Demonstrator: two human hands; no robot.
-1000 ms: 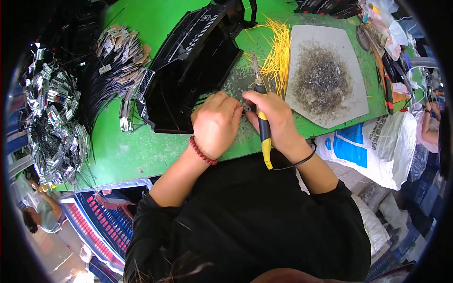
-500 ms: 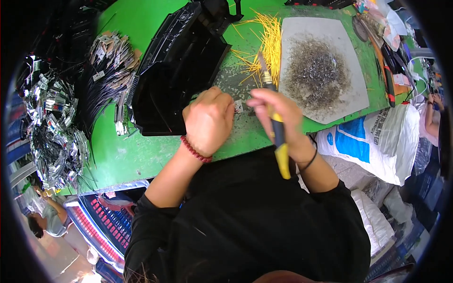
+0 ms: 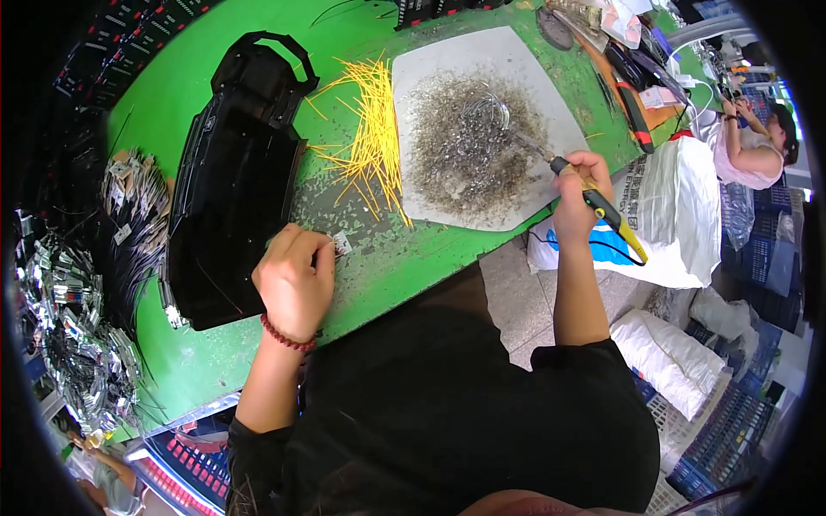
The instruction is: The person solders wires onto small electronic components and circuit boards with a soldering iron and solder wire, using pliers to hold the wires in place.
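A green worktop (image 3: pixel 202 374) runs across the frame, crowded at both ends: dark boxes (image 3: pixel 129 43) fill the upper left corner, and a heap of silvery strips with black leads (image 3: pixel 73 331) spills down the left edge. Closer in, a bunch of tagged black wires (image 3: pixel 133 202) lies beside a big glossy black casing (image 3: pixel 232 206), which stands between that bunch and the left hand (image 3: pixel 297 284). Loose yellow wires (image 3: pixel 374 129) are strewn at upper centre, against a grey board (image 3: pixel 529 69) covered in dark crumbs, with a shiny wire coil (image 3: pixel 486 112) in the middle. Cutters with red-and-black handles (image 3: pixel 634 116) lie at upper right, above a bulging white sack (image 3: pixel 675 215); one co-worker (image 3: pixel 753 150) sits at the far right, another (image 3: pixel 112 482) at the lower left. The left fingers are curled down beside a small pale metallic piece (image 3: pixel 342 244), left of centre; I can't tell whether they pinch it or only rest by it. The right hand (image 3: pixel 581 193), right of centre, has its fingers closed round a yellow-and-black soldering iron (image 3: pixel 615 219), slim and tilted, its dulled metal end pointing up-left to the coil's edge.
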